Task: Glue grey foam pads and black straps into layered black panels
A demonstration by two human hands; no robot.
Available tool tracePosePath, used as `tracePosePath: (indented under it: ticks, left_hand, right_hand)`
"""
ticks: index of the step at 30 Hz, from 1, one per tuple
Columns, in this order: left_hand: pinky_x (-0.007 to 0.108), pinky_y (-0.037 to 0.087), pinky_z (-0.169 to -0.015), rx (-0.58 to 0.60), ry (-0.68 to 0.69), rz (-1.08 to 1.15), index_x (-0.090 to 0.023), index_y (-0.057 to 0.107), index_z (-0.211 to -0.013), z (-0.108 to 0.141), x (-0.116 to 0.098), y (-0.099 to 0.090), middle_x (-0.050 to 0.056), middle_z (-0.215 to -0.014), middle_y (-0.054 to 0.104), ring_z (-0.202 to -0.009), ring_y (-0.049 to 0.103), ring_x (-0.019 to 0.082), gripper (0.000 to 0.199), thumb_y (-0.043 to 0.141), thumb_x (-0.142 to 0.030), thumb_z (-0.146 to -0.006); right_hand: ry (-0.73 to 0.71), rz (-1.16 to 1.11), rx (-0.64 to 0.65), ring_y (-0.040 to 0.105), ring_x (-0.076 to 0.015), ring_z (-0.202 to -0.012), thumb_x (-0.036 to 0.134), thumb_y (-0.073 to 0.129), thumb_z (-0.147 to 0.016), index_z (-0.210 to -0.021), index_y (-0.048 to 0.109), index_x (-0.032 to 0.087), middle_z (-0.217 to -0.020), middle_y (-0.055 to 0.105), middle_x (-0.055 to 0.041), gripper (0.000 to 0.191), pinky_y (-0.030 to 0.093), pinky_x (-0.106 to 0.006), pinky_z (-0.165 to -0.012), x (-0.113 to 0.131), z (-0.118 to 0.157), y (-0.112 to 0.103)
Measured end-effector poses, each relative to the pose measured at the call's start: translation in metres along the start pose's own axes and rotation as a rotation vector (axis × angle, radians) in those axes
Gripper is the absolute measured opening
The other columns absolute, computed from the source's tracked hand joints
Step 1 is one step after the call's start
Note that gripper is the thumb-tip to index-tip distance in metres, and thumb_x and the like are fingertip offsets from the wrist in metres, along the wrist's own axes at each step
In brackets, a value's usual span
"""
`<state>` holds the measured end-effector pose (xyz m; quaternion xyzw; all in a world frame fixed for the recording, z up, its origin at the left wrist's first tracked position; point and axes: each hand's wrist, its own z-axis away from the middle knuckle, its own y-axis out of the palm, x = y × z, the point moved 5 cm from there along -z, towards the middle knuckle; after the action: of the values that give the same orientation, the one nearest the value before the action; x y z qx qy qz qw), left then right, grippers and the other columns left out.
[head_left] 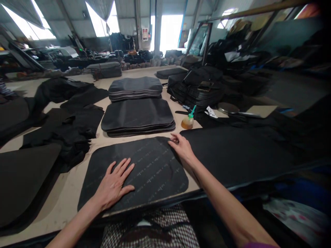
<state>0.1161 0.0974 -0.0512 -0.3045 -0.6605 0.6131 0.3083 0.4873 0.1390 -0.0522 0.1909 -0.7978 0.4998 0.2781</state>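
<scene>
A dark panel [150, 172] with rounded corners and rows of pale printed marks lies flat at the table's near edge. My left hand [113, 184] rests palm down on its left half, fingers spread. At the panel's far right corner, my right hand [181, 146] has its fingers bent in and closed at the edge. Just beyond sits a stack of similar dark panels [138, 115], with a second stack [136, 86] behind it. A small bottle of amber liquid [187, 122] with a green nozzle stands past my right hand.
Black sheet material [238, 155] covers the table's right side. Crumpled black pieces [69, 131] and another pile of panels [23, 179] lie to the left. A black bundle [196, 88] with a phone-like object on top, a round metal item [228, 108] and white paper scraps [211, 112] sit farther right.
</scene>
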Motion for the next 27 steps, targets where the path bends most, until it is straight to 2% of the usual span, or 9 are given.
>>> tracePosePath:
  ticks: [4,8,10,13,15,18,22,24,27]
  left_hand:
    - [0.052,0.020,-0.123,-0.007,0.005,0.015,-0.034,0.014,-0.165,0.000,0.001,0.000,0.006,-0.170,0.023,-0.155,0.029,0.029,0.081,0.043,-0.069,-0.097]
    - [0.055,0.019,-0.124,0.010,-0.019,0.046,-0.034,0.019,-0.164,0.001,0.001,0.000,0.008,-0.172,0.019,-0.157,0.024,0.031,0.079,0.042,-0.069,-0.097]
    - [0.057,0.016,-0.124,0.033,-0.033,0.074,-0.033,0.022,-0.163,0.003,-0.001,-0.003,0.010,-0.172,0.016,-0.158,0.020,0.032,0.079,0.041,-0.071,-0.096]
    - [0.056,0.014,-0.126,0.071,-0.068,0.140,-0.030,0.020,-0.164,0.002,0.001,-0.014,0.012,-0.172,0.014,-0.160,0.016,0.029,0.080,0.037,-0.071,-0.097]
    - [0.053,0.014,-0.128,0.061,-0.142,0.168,-0.028,0.018,-0.165,-0.001,0.015,-0.023,0.011,-0.173,0.013,-0.160,0.013,0.026,0.078,0.032,-0.069,-0.099]
    - [0.050,0.014,-0.128,0.012,-0.318,0.152,-0.024,0.020,-0.164,-0.002,0.053,-0.030,0.010,-0.173,0.014,-0.160,0.014,0.024,0.076,0.026,-0.067,-0.102]
    - [0.049,0.016,-0.128,-0.010,-0.499,0.082,-0.019,0.028,-0.162,0.007,0.101,-0.016,0.012,-0.171,0.023,-0.159,0.020,0.025,0.076,0.026,-0.066,-0.102]
    - [0.049,0.017,-0.128,-0.008,-0.510,0.059,-0.019,0.030,-0.161,0.010,0.110,-0.004,0.012,-0.170,0.025,-0.159,0.020,0.025,0.078,0.028,-0.067,-0.101]
    - [0.049,0.017,-0.128,-0.014,-0.500,0.041,-0.019,0.030,-0.162,0.012,0.113,0.007,0.012,-0.171,0.024,-0.159,0.019,0.026,0.080,0.028,-0.070,-0.100]
  right_hand:
    - [-0.041,0.056,-0.047,0.063,-0.0303,-0.104,0.030,0.061,-0.087,-0.124,0.064,0.026,-0.113,0.072,-0.0077,0.037,0.052,-0.051,-0.094,0.000,0.008,0.002]
    - [-0.070,0.151,-0.082,0.050,-0.0420,-0.127,0.032,0.059,-0.090,-0.131,0.060,0.017,-0.141,0.057,-0.0208,0.044,0.044,-0.063,-0.102,0.009,0.017,-0.002]
    - [-0.164,0.215,-0.054,0.043,-0.0424,-0.136,0.034,0.053,-0.095,-0.138,0.055,0.012,-0.150,0.048,-0.0240,0.048,0.041,-0.062,-0.108,0.023,0.019,0.003]
    - [-0.343,0.292,0.033,0.042,-0.0379,-0.141,0.042,0.044,-0.103,-0.144,0.049,0.007,-0.154,0.044,-0.0245,0.054,0.040,-0.055,-0.114,0.047,0.019,0.021]
    - [-0.413,0.311,0.092,0.040,-0.0361,-0.145,0.049,0.038,-0.105,-0.145,0.048,0.005,-0.155,0.044,-0.0243,0.061,0.038,-0.052,-0.117,0.059,0.017,0.037]
    - [-0.454,0.367,0.173,0.036,-0.0346,-0.148,0.056,0.030,-0.105,-0.148,0.047,0.004,-0.156,0.044,-0.0238,0.069,0.035,-0.051,-0.119,0.069,0.016,0.061]
    - [-0.434,0.474,0.245,0.031,-0.0308,-0.152,0.060,0.022,-0.105,-0.152,0.043,0.004,-0.161,0.039,-0.0204,0.076,0.027,-0.051,-0.122,0.071,0.021,0.079]
    - [-0.403,0.509,0.275,0.028,-0.0285,-0.153,0.061,0.018,-0.105,-0.154,0.040,0.005,-0.163,0.036,-0.0184,0.077,0.023,-0.050,-0.124,0.071,0.024,0.082]
    - [-0.366,0.531,0.306,0.023,-0.0259,-0.155,0.063,0.017,-0.105,-0.157,0.037,0.008,-0.166,0.031,-0.0159,0.079,0.019,-0.049,-0.125,0.070,0.027,0.084]
